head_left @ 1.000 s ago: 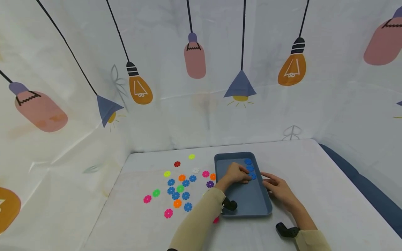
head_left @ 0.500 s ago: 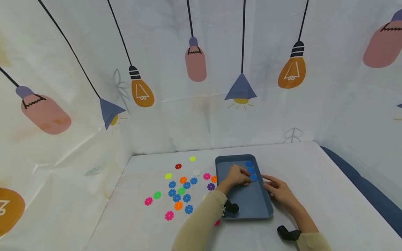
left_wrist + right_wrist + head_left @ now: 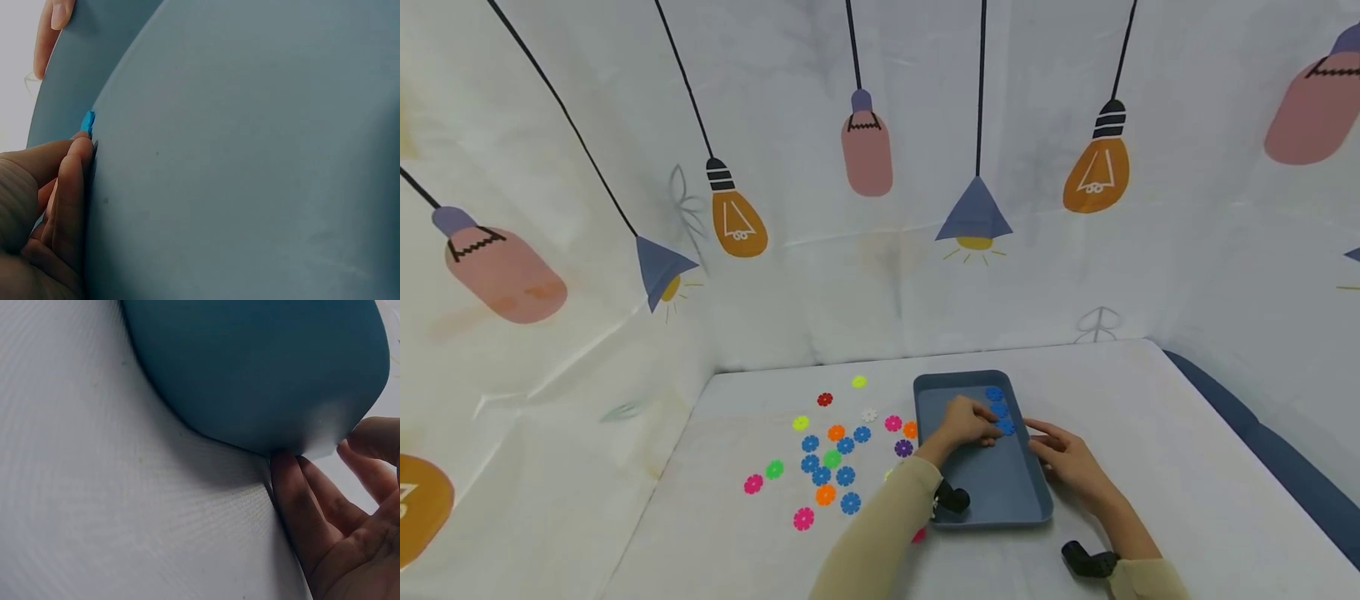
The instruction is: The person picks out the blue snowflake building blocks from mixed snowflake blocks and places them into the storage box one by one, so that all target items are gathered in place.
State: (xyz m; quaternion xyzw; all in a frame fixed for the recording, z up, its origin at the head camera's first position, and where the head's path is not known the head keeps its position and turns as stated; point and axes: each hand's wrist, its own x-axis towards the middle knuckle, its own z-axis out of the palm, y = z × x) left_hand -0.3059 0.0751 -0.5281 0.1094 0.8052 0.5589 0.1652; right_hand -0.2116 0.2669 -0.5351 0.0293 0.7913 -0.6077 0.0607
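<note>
In the head view a blue-grey tray (image 3: pixel 1000 492) lies on the table, with several blue flower-shaped discs (image 3: pixel 994 392) in a line along its right side. My left hand (image 3: pixel 966 422) reaches into it, thumb and fingertips pinching a blue disc (image 3: pixel 88 120) close to the tray's wall in the left wrist view. That hand covers part of the tray floor. At the tray's right edge is my right hand (image 3: pixel 1069 458). Its fairly straight fingers (image 3: pixel 300 500) touch the outer wall and rim in the right wrist view, with no disc held.
Left of the tray, loose flower discs in blue, orange (image 3: pixel 825 495), pink (image 3: pixel 803 518), green (image 3: pixel 774 469), yellow, red, white and purple (image 3: pixel 903 448) are scattered on the white table (image 3: pixel 715 517). A printed white sheet (image 3: pixel 820 283) hangs behind the table.
The head view has tilted slightly, so the scene sits a little lower in it. Both hands keep nearly the same places at the tray, and the loose discs have not moved.
</note>
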